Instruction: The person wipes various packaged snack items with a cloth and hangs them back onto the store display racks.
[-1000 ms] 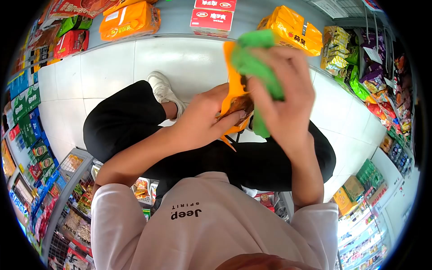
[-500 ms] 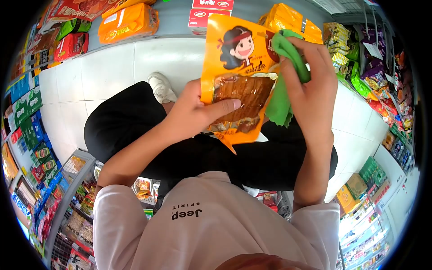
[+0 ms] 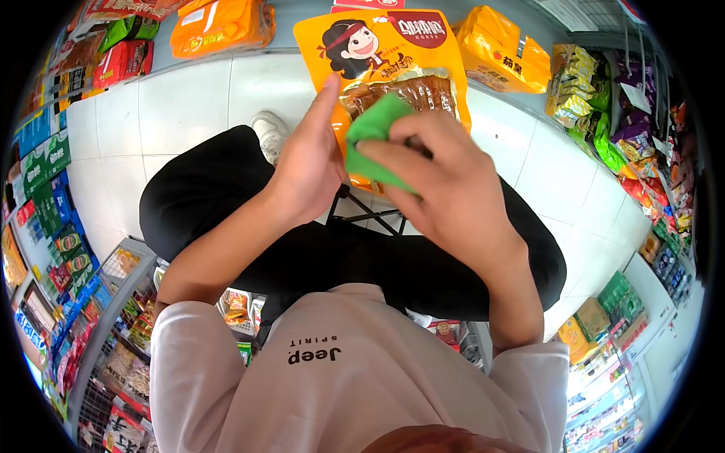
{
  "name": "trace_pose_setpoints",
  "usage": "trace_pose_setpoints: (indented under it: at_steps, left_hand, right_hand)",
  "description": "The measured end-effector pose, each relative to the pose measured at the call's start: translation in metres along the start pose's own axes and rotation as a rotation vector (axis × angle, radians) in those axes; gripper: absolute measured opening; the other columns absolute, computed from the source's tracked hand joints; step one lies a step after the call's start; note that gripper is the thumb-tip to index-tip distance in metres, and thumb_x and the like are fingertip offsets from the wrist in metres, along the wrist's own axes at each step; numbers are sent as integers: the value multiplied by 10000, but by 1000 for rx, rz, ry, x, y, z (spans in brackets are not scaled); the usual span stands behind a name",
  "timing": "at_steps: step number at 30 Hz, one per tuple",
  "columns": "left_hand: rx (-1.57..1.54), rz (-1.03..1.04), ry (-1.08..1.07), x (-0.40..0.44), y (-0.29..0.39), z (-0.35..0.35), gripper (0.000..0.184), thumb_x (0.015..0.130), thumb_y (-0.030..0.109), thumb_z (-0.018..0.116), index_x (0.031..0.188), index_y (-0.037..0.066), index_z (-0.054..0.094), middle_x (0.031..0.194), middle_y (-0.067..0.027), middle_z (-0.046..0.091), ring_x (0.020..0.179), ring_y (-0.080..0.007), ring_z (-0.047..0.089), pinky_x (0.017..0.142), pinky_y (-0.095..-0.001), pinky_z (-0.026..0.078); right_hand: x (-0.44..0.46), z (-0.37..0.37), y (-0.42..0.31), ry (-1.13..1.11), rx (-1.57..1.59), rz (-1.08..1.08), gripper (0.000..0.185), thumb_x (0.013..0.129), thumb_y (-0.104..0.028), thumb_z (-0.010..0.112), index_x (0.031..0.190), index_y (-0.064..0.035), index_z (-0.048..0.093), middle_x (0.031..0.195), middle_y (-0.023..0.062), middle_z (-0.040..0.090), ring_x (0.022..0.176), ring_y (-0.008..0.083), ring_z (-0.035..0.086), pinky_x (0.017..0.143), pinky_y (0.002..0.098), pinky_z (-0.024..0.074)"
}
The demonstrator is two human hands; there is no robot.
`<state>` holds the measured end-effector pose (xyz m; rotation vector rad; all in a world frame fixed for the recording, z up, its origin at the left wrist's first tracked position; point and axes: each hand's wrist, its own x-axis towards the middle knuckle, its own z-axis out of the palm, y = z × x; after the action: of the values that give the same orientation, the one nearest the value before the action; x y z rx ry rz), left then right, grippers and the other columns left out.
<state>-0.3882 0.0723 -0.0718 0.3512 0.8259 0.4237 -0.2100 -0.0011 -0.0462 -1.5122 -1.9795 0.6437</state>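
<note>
An orange snack packet (image 3: 427, 45) with a cartoon face and a clear window showing brown food is held up in front of me. My left hand (image 3: 310, 162) supports it at its left edge, thumb along the front and the other fingers behind. My right hand (image 3: 445, 170) presses a bunched green cloth (image 3: 377, 128) on the lower part of the packet's front, covering part of the window. The fingers of my right hand are bent round the cloth.
A grey shelf (image 3: 291, 29) ahead bears orange multipacks (image 3: 502, 53) and red boxes. Hanging snack bags (image 3: 630, 136) line the right side. A wire rack (image 3: 98, 340) stands at lower left. Below the packet are black crossed legs of a stool (image 3: 370, 214).
The packet has turned from edge-on to face me and moved up and slightly left. The green cloth has moved from its right edge onto the lower front.
</note>
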Motion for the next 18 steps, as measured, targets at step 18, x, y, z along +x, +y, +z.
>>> trace_pose_setpoints:
  at_steps: [18]
  left_hand:
    - [-89, 240, 176, 2, 1, 0, 642, 1129, 549, 358, 1574, 86, 378, 1570, -112, 515, 1440, -295, 514, 1217, -498, 386]
  right_hand:
    - [-7, -23, 6, -244, 103, 127, 272, 802, -30, 758, 1067, -88, 743, 1007, 77, 643, 946, 303, 675, 784, 417, 562]
